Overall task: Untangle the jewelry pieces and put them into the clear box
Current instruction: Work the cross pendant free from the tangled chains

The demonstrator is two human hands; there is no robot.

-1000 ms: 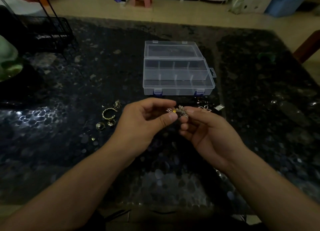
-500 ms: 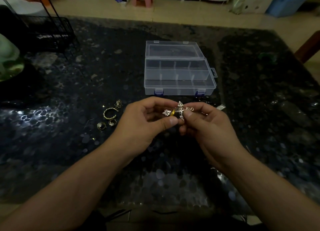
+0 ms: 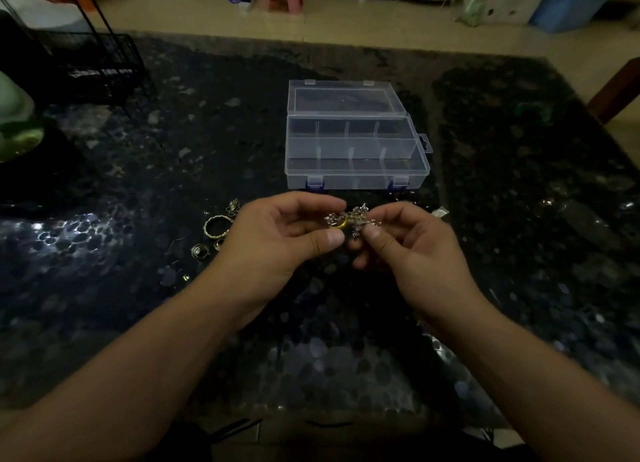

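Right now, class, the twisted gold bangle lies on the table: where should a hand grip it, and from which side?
Pinch the twisted gold bangle across its rim from above: it lies flat as an open hoop, so one fingertip can drop inside. Choose its left arc, away from the left hand.

The scene is seen from one head-worn camera only, aimed forward and down over a dark speckled table point(image 3: 519, 219). The view is wide-angle, so the table edges are bowed. The clear box point(image 3: 356, 177) is framed just above centre, at mid range, with its open lid on the far side. Nearer than the box, the forearms are caught close to the lens. Beyond the box, pale floor is taken in along the top.
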